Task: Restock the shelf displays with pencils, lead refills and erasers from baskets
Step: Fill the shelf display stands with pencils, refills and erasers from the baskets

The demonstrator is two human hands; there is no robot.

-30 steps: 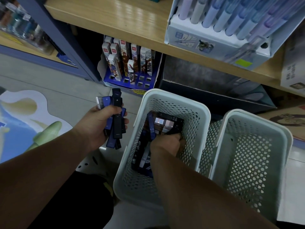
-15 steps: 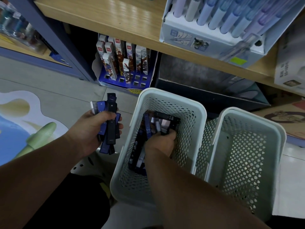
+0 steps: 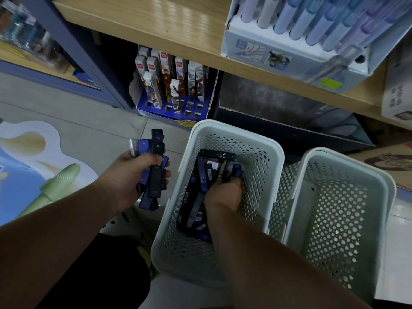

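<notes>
Slim black and dark-blue plastic lead-refill cases (image 3: 201, 175) lie loose inside the white perforated plastic basket (image 3: 277, 159). The right hand (image 3: 223, 194) is sunk among them, fingers hidden, so I cannot tell whether they grip one. Just left of the basket, the left hand (image 3: 131, 175) clasps a fanned bundle of the same cases (image 3: 155, 175). They look light, stiff and probably slick — best pinched across the flat faces, near mid-length.

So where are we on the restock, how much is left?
Done: the right basket looks empty. In hand: the left hand grips a bundle of lead refill cases; the right hand digs in the left basket for more, grip unclear. Left: many cases lie in that basket, and the blue display box under the shelf shows empty front slots.
</notes>
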